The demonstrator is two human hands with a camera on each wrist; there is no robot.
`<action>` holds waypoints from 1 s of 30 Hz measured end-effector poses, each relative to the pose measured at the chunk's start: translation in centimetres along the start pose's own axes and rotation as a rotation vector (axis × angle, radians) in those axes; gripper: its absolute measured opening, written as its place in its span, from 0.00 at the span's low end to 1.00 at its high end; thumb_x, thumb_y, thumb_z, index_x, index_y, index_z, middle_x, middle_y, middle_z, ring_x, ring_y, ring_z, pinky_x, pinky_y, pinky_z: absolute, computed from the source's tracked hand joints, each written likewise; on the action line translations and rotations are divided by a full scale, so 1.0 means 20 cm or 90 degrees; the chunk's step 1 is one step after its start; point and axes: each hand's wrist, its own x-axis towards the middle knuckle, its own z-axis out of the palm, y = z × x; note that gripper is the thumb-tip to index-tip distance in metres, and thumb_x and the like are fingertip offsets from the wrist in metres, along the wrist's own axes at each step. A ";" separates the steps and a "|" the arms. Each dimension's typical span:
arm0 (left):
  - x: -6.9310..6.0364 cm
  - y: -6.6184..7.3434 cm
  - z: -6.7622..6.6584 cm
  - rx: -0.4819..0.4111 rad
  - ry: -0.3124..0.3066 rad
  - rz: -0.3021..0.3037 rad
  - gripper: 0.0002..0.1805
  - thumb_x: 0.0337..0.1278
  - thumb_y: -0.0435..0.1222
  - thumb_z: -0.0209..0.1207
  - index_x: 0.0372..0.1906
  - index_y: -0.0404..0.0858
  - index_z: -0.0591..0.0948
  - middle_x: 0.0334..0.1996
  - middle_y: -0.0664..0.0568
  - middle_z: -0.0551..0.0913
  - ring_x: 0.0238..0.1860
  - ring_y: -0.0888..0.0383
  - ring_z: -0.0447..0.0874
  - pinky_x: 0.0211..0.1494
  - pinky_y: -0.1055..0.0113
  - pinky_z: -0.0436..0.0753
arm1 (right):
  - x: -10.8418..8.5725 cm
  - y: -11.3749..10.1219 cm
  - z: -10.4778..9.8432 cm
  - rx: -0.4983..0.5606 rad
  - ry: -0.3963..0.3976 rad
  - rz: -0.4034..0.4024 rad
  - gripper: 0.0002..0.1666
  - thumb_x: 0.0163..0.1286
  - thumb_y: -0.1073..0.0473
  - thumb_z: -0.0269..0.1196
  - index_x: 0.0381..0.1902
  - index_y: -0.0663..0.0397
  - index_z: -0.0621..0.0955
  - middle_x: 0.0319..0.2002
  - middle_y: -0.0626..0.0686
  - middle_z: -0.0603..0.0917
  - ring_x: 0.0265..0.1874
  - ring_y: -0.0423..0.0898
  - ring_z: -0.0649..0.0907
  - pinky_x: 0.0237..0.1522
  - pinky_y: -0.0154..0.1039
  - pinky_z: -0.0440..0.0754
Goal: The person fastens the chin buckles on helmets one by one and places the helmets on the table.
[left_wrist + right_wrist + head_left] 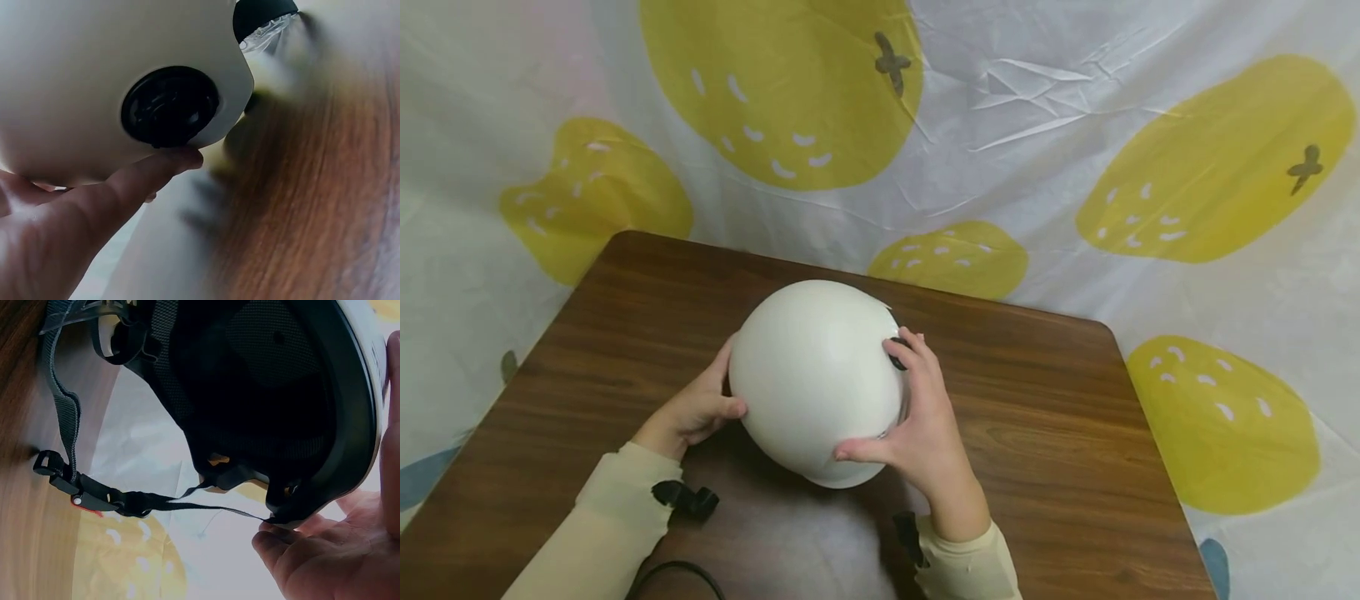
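A glossy white helmet (816,375) is between my two hands over the middle of the table, its opening turned to the right. My left hand (696,408) grips its left side, with the thumb on the shell and the fingers mostly hidden. On that side, the left wrist view has a round black cap (170,106) just above a fingertip. With thumb and fingers spread, my right hand (928,417) holds the right rim. Dark lining (250,381) and a chin strap (67,419) with a black buckle (94,494) appear in the right wrist view. I cannot tell whether the helmet touches the table.
The brown wood-grain table (1037,433) has rounded far corners. Behind it hangs a white cloth (1015,167) with yellow fruit prints. A black cable (681,567) curves at the near edge, and a black mount (688,498) sits at the left wrist.
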 end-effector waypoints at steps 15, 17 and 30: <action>0.02 0.03 0.00 0.066 0.022 0.012 0.67 0.52 0.55 0.80 0.86 0.47 0.47 0.82 0.37 0.42 0.74 0.34 0.50 0.67 0.50 0.68 | -0.01 0.00 0.00 -0.038 -0.024 0.029 0.82 0.25 0.44 0.94 0.81 0.46 0.67 0.79 0.60 0.61 0.76 0.62 0.67 0.69 0.67 0.71; 0.01 0.04 0.00 0.072 0.022 0.011 0.68 0.53 0.55 0.80 0.86 0.45 0.46 0.82 0.36 0.42 0.74 0.33 0.49 0.67 0.48 0.68 | -0.01 0.00 0.00 -0.042 -0.024 0.026 0.83 0.25 0.44 0.94 0.82 0.46 0.67 0.79 0.62 0.62 0.75 0.64 0.67 0.68 0.67 0.72; 0.02 0.05 0.02 0.085 0.029 0.009 0.66 0.56 0.53 0.79 0.86 0.42 0.46 0.82 0.35 0.43 0.75 0.33 0.49 0.66 0.50 0.70 | -0.01 0.00 -0.01 -0.047 -0.026 0.036 0.83 0.25 0.44 0.94 0.82 0.46 0.66 0.78 0.62 0.62 0.74 0.65 0.68 0.67 0.67 0.73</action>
